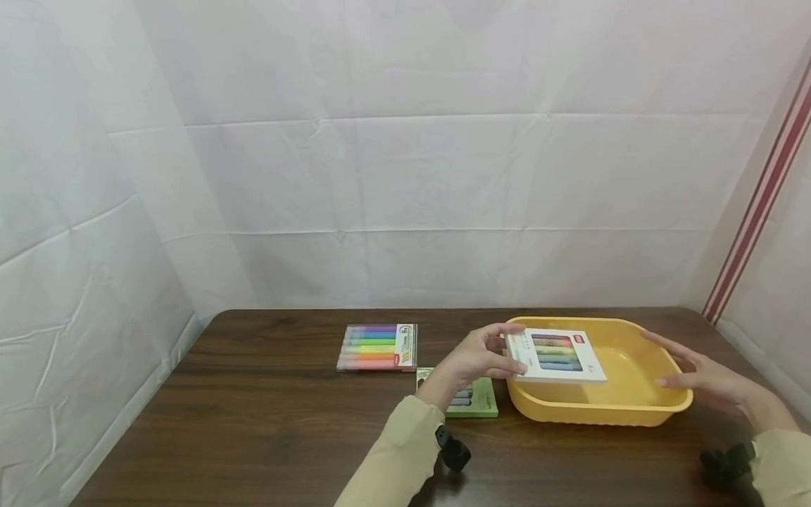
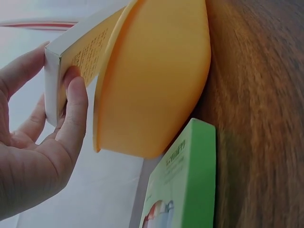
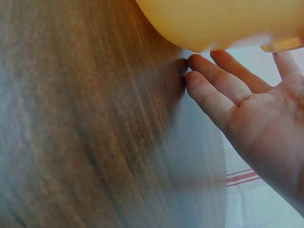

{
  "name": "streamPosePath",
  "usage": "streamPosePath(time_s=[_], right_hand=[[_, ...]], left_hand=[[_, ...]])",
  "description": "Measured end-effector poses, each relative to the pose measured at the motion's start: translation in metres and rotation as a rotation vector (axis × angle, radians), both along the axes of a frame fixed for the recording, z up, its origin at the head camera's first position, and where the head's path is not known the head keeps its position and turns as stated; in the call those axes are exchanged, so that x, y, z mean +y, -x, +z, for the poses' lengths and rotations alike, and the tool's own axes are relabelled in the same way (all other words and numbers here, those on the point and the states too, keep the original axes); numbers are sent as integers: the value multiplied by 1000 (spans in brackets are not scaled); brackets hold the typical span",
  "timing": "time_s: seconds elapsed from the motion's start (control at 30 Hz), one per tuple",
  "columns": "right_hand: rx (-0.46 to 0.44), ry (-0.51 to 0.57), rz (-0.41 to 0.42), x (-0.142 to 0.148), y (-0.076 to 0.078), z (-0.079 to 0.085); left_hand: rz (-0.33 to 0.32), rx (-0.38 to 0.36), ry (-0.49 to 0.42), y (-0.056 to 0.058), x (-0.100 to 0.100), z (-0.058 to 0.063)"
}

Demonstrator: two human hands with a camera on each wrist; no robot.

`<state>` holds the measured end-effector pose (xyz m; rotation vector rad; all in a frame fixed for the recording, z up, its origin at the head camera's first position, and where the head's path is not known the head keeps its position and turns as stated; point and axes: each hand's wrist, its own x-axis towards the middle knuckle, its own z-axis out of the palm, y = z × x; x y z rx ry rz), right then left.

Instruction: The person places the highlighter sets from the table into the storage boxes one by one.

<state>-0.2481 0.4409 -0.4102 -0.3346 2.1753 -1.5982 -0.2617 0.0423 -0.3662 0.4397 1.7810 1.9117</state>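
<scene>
My left hand (image 1: pixel 472 360) pinches the left end of a white box of coloured pens (image 1: pixel 589 362), its fingers on one face and the thumb on the other. The box is held over the left part of a yellow plastic basin (image 1: pixel 640 359), window side up. In the left wrist view the box's printed underside (image 2: pixel 92 52) shows above the basin's rim. At the basin's right end is my right hand (image 1: pixel 712 380), fingers extended and spread along the outside and rim. The right wrist view shows several fingertips close under the basin's wall (image 3: pixel 228 23); firm contact cannot be told.
A green box of pens (image 1: pixel 484 403) lies on the table left of the basin, partly hidden by my left wrist. Farther left and back lies a clear pack of rainbow-coloured markers (image 1: pixel 370 348). The dark wooden table (image 1: pixel 253 408) meets white sheeting (image 1: pixel 412 176) behind.
</scene>
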Motion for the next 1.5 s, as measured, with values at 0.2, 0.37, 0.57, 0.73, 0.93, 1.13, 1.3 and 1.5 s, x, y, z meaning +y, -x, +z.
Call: streamPosePath(time_s=[0.2,0.37,0.57,0.73,0.93,1.13,1.3,1.5], right_hand=[[-5,-3,-8,0,0,0],[4,7,8,0,0,-1],[-11,-4,-6,1,1,-2],[-12,-39,-28,1,0,-2],[-16,-25,-23,1,-1,-2],[-3,-49,-26,2,0,-3],[1,-31,-15,1,0,-2],[-3,-22,-11,1,1,-2]], left_hand=[[14,-8,12,-1,7,-2],[42,8,50,-2,11,-2],[58,48,110,-2,14,0],[63,71,146,-2,16,1],[67,105,193,-4,19,4],[82,140,264,-6,23,7],[107,150,322,-7,27,9],[119,171,356,-9,32,10]])
